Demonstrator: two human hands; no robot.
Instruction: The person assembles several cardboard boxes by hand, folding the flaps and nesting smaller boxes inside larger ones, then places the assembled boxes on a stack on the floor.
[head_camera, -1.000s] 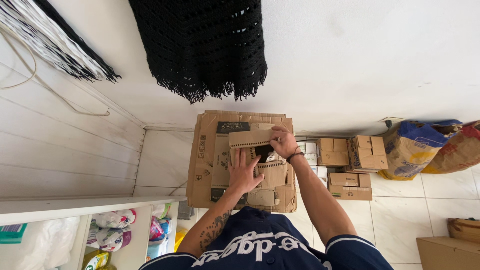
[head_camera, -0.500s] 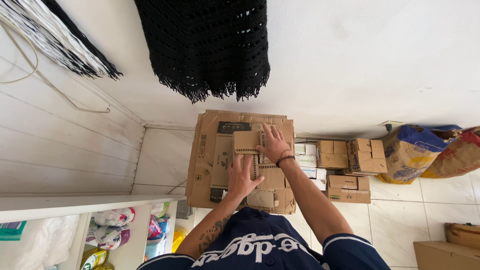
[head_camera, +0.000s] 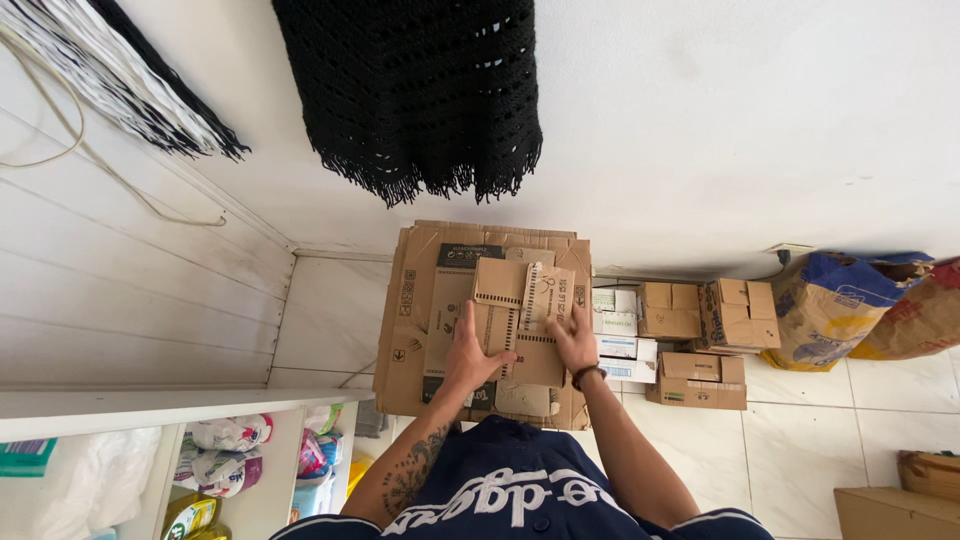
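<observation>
Moved: right hand (head_camera: 572, 338) has come down from the upper edge of the cardboard stack (head_camera: 480, 320) to its middle — left hand (head_camera: 470, 350) has barely shifted.
Left hand: flat, fingers spread wide, palm pressed on the stack's lower middle; it grips nothing.
Right hand: flat and open too, fingers laid on a small folded cardboard piece (head_camera: 535, 320) on top of the stack; a dark band sits on the wrist.
Stack: flattened brown cartons leaning against the white wall (head_camera: 700, 150), in the corner, standing on the tiled floor (head_camera: 800, 440).
Small boxes (head_camera: 690, 340): piled just right of the stack, against the same wall.
Bags (head_camera: 850, 305): blue-and-yellow and brown ones, further right.
Black fringed cloth (head_camera: 415, 95): hangs on the wall above the stack.
Shelf (head_camera: 150, 405): lower left — packets and bottles under it.
</observation>
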